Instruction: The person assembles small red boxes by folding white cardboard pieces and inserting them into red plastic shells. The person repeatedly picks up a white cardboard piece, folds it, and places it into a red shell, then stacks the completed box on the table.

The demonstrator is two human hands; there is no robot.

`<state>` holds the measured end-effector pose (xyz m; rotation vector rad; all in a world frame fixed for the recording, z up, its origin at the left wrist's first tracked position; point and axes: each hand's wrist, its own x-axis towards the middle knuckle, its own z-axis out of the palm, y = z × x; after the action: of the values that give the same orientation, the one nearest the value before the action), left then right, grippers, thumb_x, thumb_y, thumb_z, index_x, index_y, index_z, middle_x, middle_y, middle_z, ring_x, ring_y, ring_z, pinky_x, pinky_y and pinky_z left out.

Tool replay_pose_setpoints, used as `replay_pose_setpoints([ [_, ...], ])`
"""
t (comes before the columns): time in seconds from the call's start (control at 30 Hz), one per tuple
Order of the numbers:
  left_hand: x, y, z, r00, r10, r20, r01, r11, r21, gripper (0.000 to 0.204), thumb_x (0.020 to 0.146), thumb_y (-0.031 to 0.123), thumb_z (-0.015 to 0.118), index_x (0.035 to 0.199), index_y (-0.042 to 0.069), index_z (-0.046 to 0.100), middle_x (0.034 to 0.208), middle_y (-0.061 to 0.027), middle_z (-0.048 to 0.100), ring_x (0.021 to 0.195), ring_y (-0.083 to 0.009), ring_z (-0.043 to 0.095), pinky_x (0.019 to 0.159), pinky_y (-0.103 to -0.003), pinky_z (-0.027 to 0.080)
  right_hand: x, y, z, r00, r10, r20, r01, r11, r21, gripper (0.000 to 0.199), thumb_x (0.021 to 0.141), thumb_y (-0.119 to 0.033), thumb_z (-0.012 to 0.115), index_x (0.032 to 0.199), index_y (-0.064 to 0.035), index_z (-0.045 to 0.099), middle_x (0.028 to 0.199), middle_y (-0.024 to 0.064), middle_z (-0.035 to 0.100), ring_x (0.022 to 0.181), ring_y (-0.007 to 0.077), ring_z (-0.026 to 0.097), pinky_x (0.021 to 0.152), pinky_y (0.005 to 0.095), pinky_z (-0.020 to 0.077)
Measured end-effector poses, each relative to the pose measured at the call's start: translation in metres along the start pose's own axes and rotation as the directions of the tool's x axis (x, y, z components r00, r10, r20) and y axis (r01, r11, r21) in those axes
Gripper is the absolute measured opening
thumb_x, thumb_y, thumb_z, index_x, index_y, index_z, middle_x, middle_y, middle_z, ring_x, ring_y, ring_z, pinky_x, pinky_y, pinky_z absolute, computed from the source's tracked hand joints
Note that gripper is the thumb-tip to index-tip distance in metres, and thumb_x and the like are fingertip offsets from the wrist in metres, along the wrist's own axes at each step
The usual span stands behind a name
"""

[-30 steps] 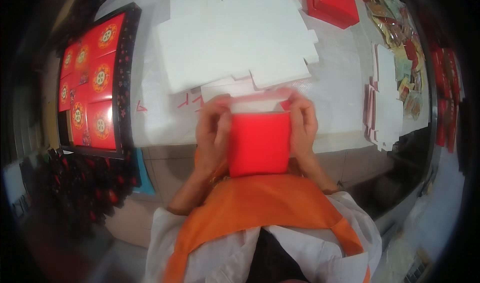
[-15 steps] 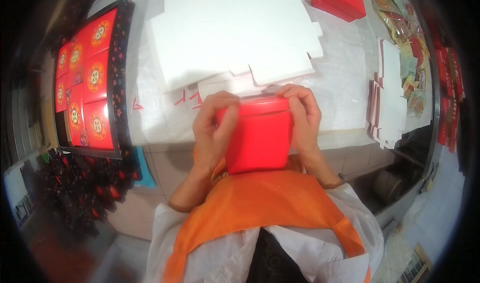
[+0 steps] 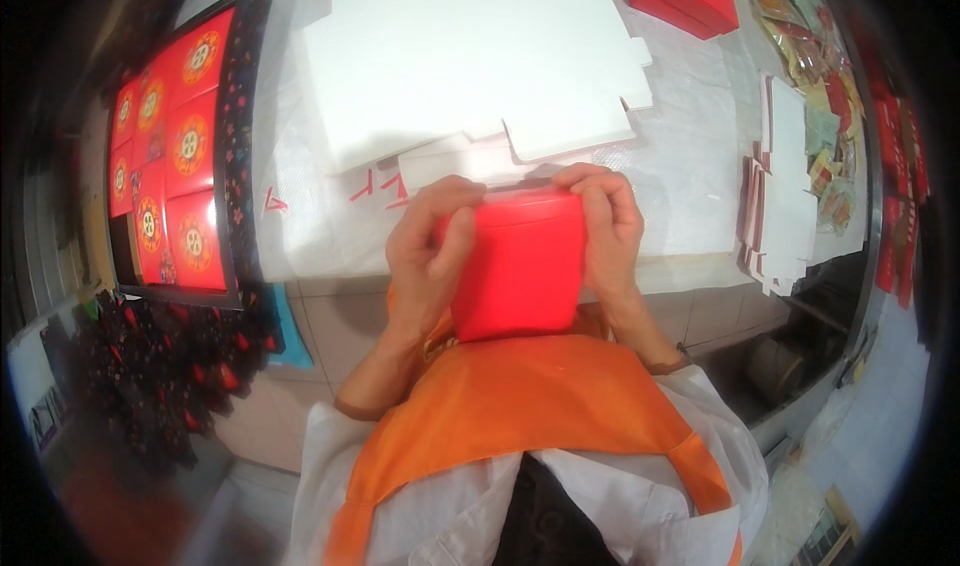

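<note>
A red cardboard box (image 3: pixel 520 271) is held close to my orange apron, at the front edge of the table. My left hand (image 3: pixel 430 241) wraps round its left side, the thumb lying along the front face near the top. At the upper right corner my right hand (image 3: pixel 608 221) grips the box, fingers bent over the top edge. The flap at the top lies flush against the front panel. The back of the box is hidden from me.
Flat white box blanks (image 3: pixel 470 66) are piled on the white table cover (image 3: pixel 690 156). A dark patterned tray (image 3: pixel 240 96) with several red boxes stands left. Another red box (image 3: pixel 685 1) sits far right, near folded white cartons (image 3: pixel 785 186) and small wrapped packets (image 3: pixel 820 96).
The dark gap below the top edge of the red box has closed as the flap went down. Both hands keep nearly the same place on the box.
</note>
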<state>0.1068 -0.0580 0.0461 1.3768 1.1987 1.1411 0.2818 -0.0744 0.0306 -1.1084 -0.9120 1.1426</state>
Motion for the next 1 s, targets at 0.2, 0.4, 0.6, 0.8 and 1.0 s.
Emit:
replay_pose_setpoints([
  [0.2, -0.005, -0.011, 0.003, 0.997, 0.051, -0.056, -0.054, 0.996, -0.066, 0.004, 0.08, -0.002, 0.055, 0.082, -0.002, 0.057, 0.093, -0.0103, 0.061, 0.089, -0.0187, 0.056, 0.08, -0.027, 0.043, -0.006, 0.005, -0.006, 0.999, 0.016, 0.03, -0.017, 0.999, 0.033, 0.013, 0.089, -0.006, 0.045, 0.078, -0.0013, 0.051, 0.1, 0.0089, 0.055, 0.077, 0.0069, 0.049, 0.069, 0.0197, 0.0425],
  [0.4, -0.006, -0.026, -0.004, 0.99, 0.138, 0.001, -0.135, 0.975, -0.179, 0.01, 0.077, -0.005, 0.052, 0.085, -0.002, 0.057, 0.102, -0.012, 0.058, 0.096, -0.0215, 0.054, 0.085, -0.029, 0.041, -0.012, 0.013, -0.012, 0.993, -0.034, 0.115, 0.029, 0.998, 0.05, 0.009, 0.087, -0.005, 0.047, 0.094, -0.001, 0.049, 0.115, 0.0127, 0.047, 0.099, 0.0134, 0.047, 0.084, 0.0265, 0.0397],
  [0.6, -0.049, -0.01, -0.004, 0.972, -0.233, 0.012, 0.233, 0.967, -0.101, 0.057, 0.077, -0.005, 0.047, 0.13, 0.001, 0.029, 0.129, -0.0141, 0.039, 0.119, -0.0234, 0.038, 0.1, -0.034, 0.028, -0.072, 0.007, -0.03, 0.92, 0.303, 0.247, -0.273, 0.951, -0.148, 0.075, 0.081, -0.012, 0.056, 0.136, -0.001, 0.008, 0.138, 0.0156, 0.023, 0.129, 0.0256, 0.023, 0.104, 0.0363, 0.0203],
  [0.8, -0.007, 0.011, 0.017, 0.991, -0.098, 0.089, 0.116, 0.966, -0.231, 0.052, 0.085, 0.005, 0.042, 0.133, 0.002, 0.025, 0.133, -0.0147, 0.034, 0.122, -0.0237, 0.036, 0.1, -0.037, 0.029, -0.049, -0.012, -0.045, 0.978, 0.129, 0.166, -0.061, 0.931, -0.359, 0.075, 0.082, -0.014, 0.057, 0.137, 0.0006, 0.009, 0.138, 0.0147, 0.023, 0.128, 0.023, 0.023, 0.104, 0.0341, 0.02],
  [1.0, 0.06, 0.04, 0.011, 0.977, 0.205, 0.063, -0.205, 0.979, -0.001, 0.037, 0.09, 0.013, 0.038, 0.124, -0.002, 0.039, 0.128, -0.0146, 0.04, 0.118, -0.0241, 0.04, 0.1, -0.035, 0.031, 0.136, -0.1, -0.092, 0.969, -0.16, -0.185, 0.099, 0.948, -0.301, 0.053, 0.089, -0.022, 0.049, 0.133, -0.0016, 0.027, 0.126, 0.012, 0.04, 0.113, 0.0172, 0.042, 0.094, 0.0292, 0.0354],
])
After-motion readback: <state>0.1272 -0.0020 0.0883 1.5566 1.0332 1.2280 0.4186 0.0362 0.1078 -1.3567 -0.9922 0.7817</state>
